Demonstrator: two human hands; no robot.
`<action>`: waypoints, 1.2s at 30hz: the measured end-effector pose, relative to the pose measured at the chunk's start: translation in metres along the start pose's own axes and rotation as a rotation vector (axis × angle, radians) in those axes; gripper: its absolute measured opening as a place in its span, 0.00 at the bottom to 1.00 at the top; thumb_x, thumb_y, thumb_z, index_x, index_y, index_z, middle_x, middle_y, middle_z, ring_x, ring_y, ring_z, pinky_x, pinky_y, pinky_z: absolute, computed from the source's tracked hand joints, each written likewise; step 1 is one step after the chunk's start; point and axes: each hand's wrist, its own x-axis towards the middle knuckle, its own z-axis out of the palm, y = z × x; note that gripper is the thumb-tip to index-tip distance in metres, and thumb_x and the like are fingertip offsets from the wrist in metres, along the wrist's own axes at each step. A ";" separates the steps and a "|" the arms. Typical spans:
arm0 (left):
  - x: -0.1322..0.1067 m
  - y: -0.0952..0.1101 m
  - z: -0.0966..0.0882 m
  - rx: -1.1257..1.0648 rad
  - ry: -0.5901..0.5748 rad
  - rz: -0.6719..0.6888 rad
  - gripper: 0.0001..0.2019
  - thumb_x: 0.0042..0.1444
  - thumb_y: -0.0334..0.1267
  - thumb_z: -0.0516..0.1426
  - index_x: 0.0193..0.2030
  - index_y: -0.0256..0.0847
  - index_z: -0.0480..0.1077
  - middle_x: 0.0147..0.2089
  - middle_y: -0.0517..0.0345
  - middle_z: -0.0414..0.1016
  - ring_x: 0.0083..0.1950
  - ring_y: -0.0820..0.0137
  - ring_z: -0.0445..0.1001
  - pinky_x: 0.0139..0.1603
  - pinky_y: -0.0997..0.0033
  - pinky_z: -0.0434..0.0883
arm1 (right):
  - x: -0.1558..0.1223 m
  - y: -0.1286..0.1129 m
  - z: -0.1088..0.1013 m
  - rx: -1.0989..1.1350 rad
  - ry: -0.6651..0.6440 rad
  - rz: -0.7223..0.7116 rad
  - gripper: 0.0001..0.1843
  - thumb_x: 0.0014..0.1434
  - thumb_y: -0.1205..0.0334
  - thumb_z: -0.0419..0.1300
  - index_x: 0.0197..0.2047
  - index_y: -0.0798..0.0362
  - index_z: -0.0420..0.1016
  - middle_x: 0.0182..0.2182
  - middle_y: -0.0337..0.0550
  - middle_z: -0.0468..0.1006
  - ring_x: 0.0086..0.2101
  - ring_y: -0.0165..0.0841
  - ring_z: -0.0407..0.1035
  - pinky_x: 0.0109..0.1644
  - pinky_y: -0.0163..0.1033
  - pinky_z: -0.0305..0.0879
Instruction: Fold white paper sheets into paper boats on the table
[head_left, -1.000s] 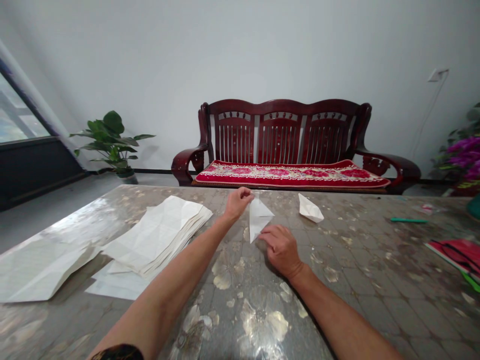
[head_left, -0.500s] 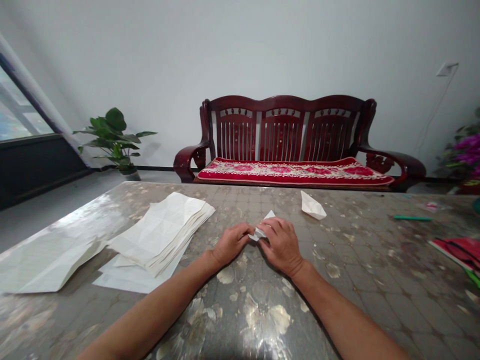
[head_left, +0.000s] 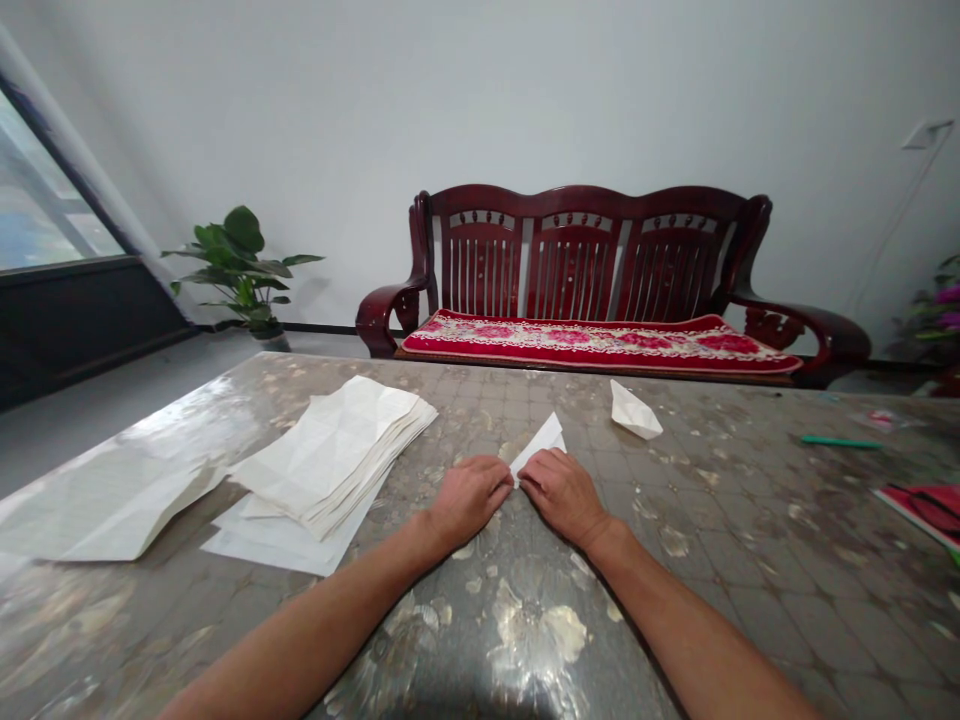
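A small piece of folded white paper is between my hands at the middle of the table, its pointed end facing away from me. My left hand is closed with its fingertips pinched at the paper's near left edge. The fingers of my right hand are curled over the near right part and hide much of it. Beyond my right hand lies a separate folded paper shape, apart from both hands. To the left rests a stack of creased white sheets.
The patterned table reaches out on all sides. A loose creased sheet lies far left. At right are a green pen and a red book. Behind stand a wooden bench and a potted plant.
Both hands have come slightly nearer me, and the right fingers have moved down the paper. More of its pointed far end shows now. The whole view has shifted a little.
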 end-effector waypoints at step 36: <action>0.014 0.003 0.001 -0.012 0.040 -0.284 0.04 0.61 0.36 0.55 0.37 0.43 0.71 0.39 0.59 0.75 0.42 0.68 0.73 0.41 0.71 0.65 | -0.001 -0.008 -0.004 0.000 -0.050 -0.014 0.15 0.61 0.73 0.54 0.43 0.49 0.78 0.37 0.43 0.76 0.41 0.35 0.65 0.46 0.38 0.58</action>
